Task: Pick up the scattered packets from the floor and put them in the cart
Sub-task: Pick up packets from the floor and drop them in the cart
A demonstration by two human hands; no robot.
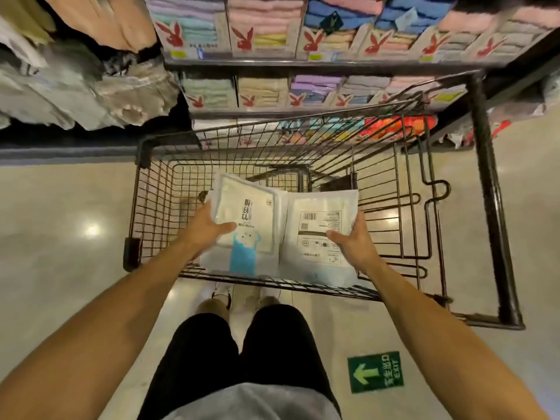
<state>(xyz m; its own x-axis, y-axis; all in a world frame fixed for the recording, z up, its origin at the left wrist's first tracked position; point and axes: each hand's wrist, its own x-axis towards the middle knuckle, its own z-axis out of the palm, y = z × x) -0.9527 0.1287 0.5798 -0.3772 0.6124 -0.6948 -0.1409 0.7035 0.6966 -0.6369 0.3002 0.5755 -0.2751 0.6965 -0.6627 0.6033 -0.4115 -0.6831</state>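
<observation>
Head view. The left hand (pixel 209 228) grips the outer edge of the left packet (pixel 245 213), thumb on top. The right hand (pixel 353 239) grips the right packet (pixel 318 219) likewise. Both packets hang side by side over the cart (pixel 157 189), inner edges touching, long axes running away from the person toward the shelf (pixel 303 63). The left packet shows a blue figure and the right packet a barcode label. The green floor sign (pixel 375 372) reads "EXIT".
</observation>
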